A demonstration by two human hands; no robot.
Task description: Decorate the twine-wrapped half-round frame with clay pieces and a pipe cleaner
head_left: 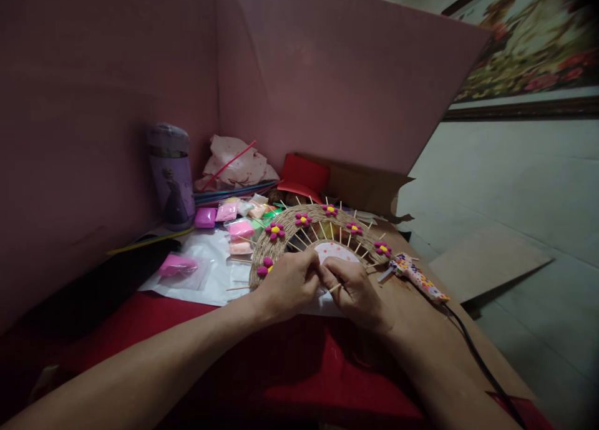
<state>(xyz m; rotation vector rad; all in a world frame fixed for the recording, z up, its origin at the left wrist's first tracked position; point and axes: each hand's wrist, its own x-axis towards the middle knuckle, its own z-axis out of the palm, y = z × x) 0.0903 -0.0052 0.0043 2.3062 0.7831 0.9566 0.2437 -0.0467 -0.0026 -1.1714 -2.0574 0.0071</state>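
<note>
My left hand (292, 281) and my right hand (353, 289) meet at the near side of a round twine-wrapped frame (285, 221). Thin wooden sticks radiate from it, and magenta clay flowers (303, 220) with yellow centres sit on its band. Both hands are closed in a pinch, fingertips almost touching. A short wooden stick (335, 288) pokes out by the fingers of my right hand. Whatever my left fingers pinch is hidden. Behind the hands lies a white round piece with pink dots (334, 251), partly covered by them.
A glue gun with a flowered cover (418, 279) lies right of the frame, its black cord running toward me. Packets of coloured clay (241, 229) lie to the left on white plastic (201, 286). A purple tumbler (171, 177) stands behind them, near pink panels (327, 74).
</note>
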